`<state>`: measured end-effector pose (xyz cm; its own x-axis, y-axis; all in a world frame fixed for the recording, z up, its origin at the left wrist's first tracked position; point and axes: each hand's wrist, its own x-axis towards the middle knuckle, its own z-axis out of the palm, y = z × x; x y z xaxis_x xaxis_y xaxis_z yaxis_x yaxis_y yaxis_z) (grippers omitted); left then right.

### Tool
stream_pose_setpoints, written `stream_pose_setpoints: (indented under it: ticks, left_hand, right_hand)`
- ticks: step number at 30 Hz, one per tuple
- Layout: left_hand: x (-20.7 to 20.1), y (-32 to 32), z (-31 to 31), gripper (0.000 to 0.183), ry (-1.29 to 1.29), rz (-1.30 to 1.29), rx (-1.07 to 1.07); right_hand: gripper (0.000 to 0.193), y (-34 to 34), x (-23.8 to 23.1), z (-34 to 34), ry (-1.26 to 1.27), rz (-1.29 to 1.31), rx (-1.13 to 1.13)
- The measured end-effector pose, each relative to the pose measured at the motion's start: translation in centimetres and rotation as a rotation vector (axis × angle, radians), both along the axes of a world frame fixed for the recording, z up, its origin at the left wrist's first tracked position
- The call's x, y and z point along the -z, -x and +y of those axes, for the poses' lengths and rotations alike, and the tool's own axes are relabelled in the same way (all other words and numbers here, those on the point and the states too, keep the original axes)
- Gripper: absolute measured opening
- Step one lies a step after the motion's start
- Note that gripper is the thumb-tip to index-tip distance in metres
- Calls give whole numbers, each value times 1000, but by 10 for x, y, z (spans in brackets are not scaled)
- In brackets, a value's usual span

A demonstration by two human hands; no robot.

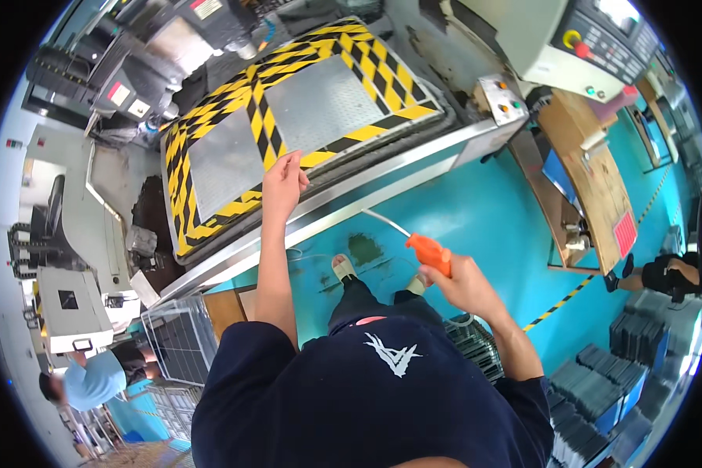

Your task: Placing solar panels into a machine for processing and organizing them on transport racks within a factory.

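My left hand [282,184] rests flat with fingers apart on the yellow-and-black striped edge of a raised metal platform [312,105], holding nothing. My right hand [459,282] grips the orange handle of an air blow gun [430,253]; its thin metal nozzle points up-left toward the platform's steel rim [382,183]. A thin hose trails on the teal floor below the gun. My feet in light sandals [343,267] stand just in front of the platform.
A machine control panel [593,43] with buttons stands at the upper right, beside a wooden workbench [597,183]. Stacks of dark flat parts [600,382] lie at the lower right. A wire basket [175,335] sits lower left. Other people work at the left and right edges.
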<state>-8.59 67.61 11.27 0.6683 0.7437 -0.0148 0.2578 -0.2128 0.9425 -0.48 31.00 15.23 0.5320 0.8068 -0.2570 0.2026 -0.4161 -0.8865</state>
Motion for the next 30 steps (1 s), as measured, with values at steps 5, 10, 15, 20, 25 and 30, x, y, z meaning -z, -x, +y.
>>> stream_pose_setpoints:
  ticks: [5, 10, 15, 20, 25, 30]
  left_hand:
    - [2, 47, 61, 35, 160, 272, -62]
    - [54, 83, 124, 28, 88, 220, 69]
    - [103, 91, 189, 35, -341, 312, 235]
    - [128, 97, 214, 41, -615, 533, 307]
    - [121, 97, 221, 42, -670, 584, 339]
    - [120, 118, 245, 40, -658, 456, 293]
  right_hand:
    - [30, 13, -26, 69, 174, -275, -161]
    - [32, 33, -20, 136, 191, -556, -284]
    - [30, 19, -13, 224, 358, -713, -283]
    - [36, -15, 7, 290, 396, -676, -90]
    - [41, 46, 12, 345, 417, -542, -302]
    - [44, -13, 40, 350, 387, -514, -31]
